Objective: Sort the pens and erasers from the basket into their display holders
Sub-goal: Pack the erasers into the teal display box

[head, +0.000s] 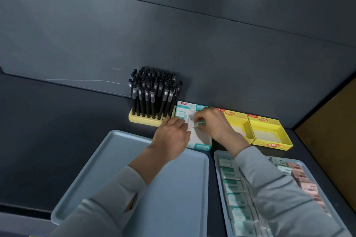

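Pinching eraser (198, 124) between right fingers (202, 117), over box (200, 147)

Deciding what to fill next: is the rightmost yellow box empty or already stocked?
Empty: the rightmost yellow box shows only its bare, pale floor, with nothing lying inside.

a dark grey counter (57, 140) fills the view from 9 o'clock down to 6 o'clock. behind it, from 10 to 2 o'clock, rises a dark grey panelled wall (173, 25) crossed by slanting seams. a thin pale line (86, 80) runs across the wall at 9 o'clock. at 3 o'clock, a brown board (331, 140) stands against the counter's edge.
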`<action>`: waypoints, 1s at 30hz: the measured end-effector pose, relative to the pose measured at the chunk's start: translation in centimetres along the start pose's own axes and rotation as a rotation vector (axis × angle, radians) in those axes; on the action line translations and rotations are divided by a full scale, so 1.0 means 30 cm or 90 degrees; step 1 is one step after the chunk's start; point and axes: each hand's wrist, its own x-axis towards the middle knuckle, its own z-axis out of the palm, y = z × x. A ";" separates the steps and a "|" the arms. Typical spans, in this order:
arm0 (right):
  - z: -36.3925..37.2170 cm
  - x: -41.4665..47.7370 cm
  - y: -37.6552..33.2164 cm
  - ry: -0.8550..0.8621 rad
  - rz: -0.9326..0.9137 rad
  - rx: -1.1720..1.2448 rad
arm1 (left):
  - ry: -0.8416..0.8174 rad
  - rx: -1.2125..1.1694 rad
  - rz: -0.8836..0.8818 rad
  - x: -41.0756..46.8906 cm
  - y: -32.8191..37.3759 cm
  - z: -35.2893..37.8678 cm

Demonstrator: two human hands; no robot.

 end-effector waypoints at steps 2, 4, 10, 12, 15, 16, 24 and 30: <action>0.016 0.005 -0.004 0.007 -0.001 0.023 | 0.002 0.006 0.009 0.004 -0.003 0.004; 0.021 0.002 0.007 0.019 0.001 0.034 | 0.009 0.012 0.019 0.007 -0.005 0.008; 0.028 -0.030 0.033 -0.021 -0.021 -0.069 | 0.034 0.018 0.029 0.009 -0.009 0.014; 0.007 -0.039 0.037 -0.033 -0.040 -0.056 | 0.029 0.021 0.026 0.008 -0.009 0.010; -0.057 -0.092 0.041 0.029 -0.047 -0.006 | -0.004 -0.008 0.015 0.007 -0.010 -0.013; -0.082 -0.123 0.044 0.050 -0.044 0.005 | -0.017 -0.022 0.012 0.007 -0.006 -0.025; -0.195 -0.458 0.170 0.025 0.040 0.092 | -0.109 -0.199 -0.017 -0.060 0.249 -0.212; -0.209 -0.666 0.248 -0.095 0.104 0.178 | -0.353 -0.237 0.040 -0.167 0.497 -0.275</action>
